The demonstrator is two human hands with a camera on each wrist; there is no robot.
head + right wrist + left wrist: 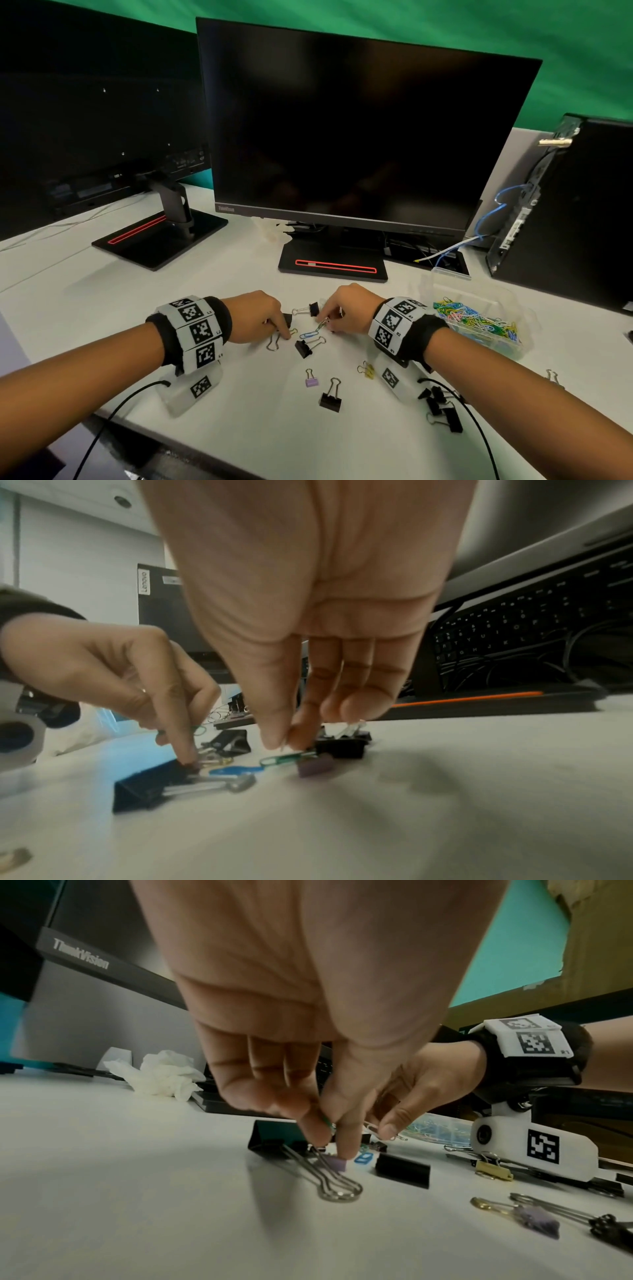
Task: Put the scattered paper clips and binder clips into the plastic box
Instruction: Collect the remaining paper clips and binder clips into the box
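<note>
On the white desk my left hand pinches down among loose clips, its fingertips touching a small purple binder clip; a bit of green paper clip shows between thumb and finger. My right hand pinches the end of a green paper clip lying beside a blue paper clip. Black binder clips lie between the hands. The clear plastic box stands to the right, holding several coloured paper clips.
More binder clips lie nearer me: purple, black, yellow, and a black cluster under my right forearm. Two monitor stands and a computer tower stand behind. A crumpled tissue lies by the monitor.
</note>
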